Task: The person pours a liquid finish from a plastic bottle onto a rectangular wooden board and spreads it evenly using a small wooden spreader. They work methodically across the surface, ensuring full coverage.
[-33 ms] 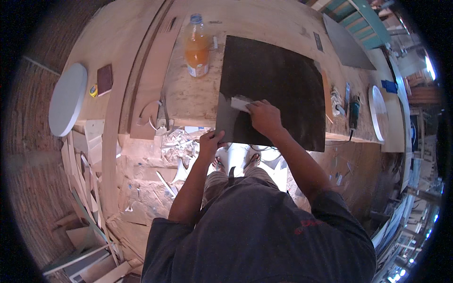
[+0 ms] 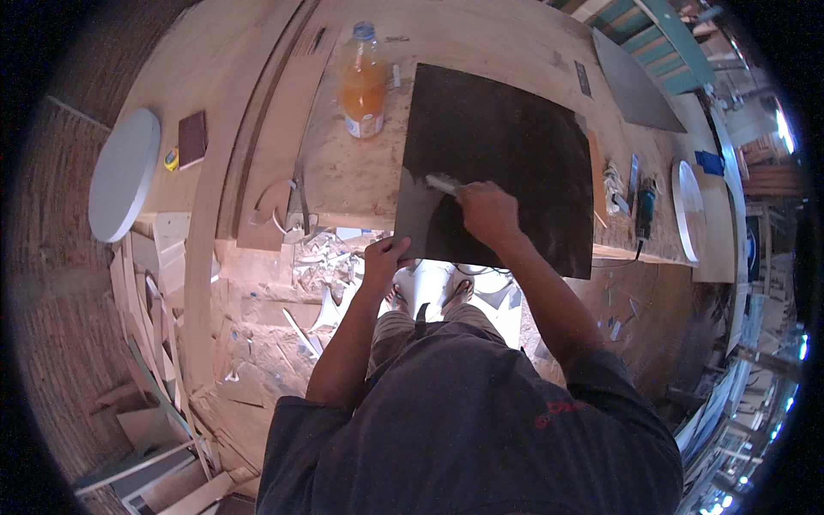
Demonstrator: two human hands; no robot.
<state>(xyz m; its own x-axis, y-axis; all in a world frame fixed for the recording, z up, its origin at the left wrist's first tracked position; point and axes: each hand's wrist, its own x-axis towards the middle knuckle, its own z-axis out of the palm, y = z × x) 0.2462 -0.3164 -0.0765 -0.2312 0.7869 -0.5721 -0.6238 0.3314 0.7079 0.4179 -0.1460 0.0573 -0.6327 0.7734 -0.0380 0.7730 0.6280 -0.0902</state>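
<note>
A dark, nearly square board (image 2: 506, 129) lies on the wooden workbench (image 2: 296, 103), its near edge reaching past the bench's front edge. My left hand (image 2: 384, 260) grips its near left corner, thumb on top and fingers partly hidden below. In my right hand (image 2: 489, 215) is a small pale flat scraper-like tool (image 2: 442, 184), tilted against the board's left half; its exact kind is hard to make out. Around that tool, a greyer strip runs along the board's left side, while the remaining surface looks darker.
A bottle of orange liquid (image 2: 363, 94) stands left of the board. Farther left are a white disc (image 2: 125, 176), a yellow tape measure (image 2: 172, 159) and a dark red flat block (image 2: 192, 139). A corded power tool (image 2: 645, 206) lies right. Wood scraps (image 2: 330, 266) litter the floor.
My right hand has shifted slightly right, and the pale tool now shows a narrower face, more edge-on. My left hand keeps its hold on the board's corner.
</note>
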